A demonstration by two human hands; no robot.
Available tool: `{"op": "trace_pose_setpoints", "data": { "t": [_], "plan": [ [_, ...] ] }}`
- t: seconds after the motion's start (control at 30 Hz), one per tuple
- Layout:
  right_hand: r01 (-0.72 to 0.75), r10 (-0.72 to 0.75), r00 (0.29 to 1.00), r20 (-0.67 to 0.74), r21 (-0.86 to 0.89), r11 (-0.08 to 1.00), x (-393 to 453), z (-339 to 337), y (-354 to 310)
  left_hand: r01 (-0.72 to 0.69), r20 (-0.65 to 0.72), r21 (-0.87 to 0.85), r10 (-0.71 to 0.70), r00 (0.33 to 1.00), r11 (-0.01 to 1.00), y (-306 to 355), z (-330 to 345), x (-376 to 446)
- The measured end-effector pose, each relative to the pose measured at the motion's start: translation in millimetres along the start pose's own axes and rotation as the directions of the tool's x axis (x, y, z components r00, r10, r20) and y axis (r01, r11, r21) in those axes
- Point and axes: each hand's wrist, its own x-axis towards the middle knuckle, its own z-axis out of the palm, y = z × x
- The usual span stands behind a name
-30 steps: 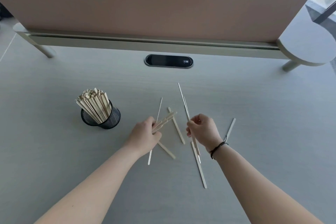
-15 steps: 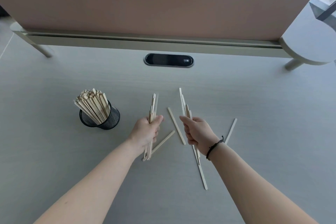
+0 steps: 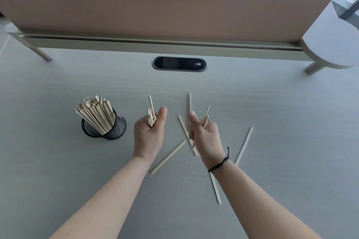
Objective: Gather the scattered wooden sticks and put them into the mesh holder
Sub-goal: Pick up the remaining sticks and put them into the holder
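Grey desk [image 3: 58, 170] is bearing the work. Left hand [image 3: 148, 137] is gripping an upright bundle of sticks [image 3: 151, 116], probably bunched for one drop into the mesh holder [image 3: 114, 132] just beside it; right hand [image 3: 206, 137] is pinching two sticks [image 3: 205, 117], while loose sticks [image 3: 168, 157] are lying around it.

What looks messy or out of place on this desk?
Several loose sticks lie scattered at odd angles on the desk: one between the hands, one off to the right, one under the right forearm. The mesh holder stands upright and packed. The left hand and right hand each grip a few sticks.
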Motion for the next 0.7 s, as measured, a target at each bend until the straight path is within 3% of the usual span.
{"op": "trace_pose_setpoints", "data": {
  "t": [0.17, 0.4, 0.7],
  "plan": [
    [0.179, -0.176, 0.984, 0.039, -0.088, 0.98, -8.2, 26.5, 15.3, -0.103, -0.009, 0.06, 0.104, 0.995, 0.993, -9.0, 2.3, -1.2],
    [0.099, -0.101, 0.995, -0.013, -0.109, 0.989, -5.3, 40.1, 50.2, -0.01, 0.0, 0.062, 0.01, 1.0, 0.998, -41.8, 7.0, -5.3],
    [-0.016, 0.011, 0.997, -0.08, -0.065, 0.998, 2.2, 43.9, 35.5, -0.05, 0.056, 0.118, 0.044, 0.997, 0.992, -49.7, 1.1, 3.7]
  ]
}}
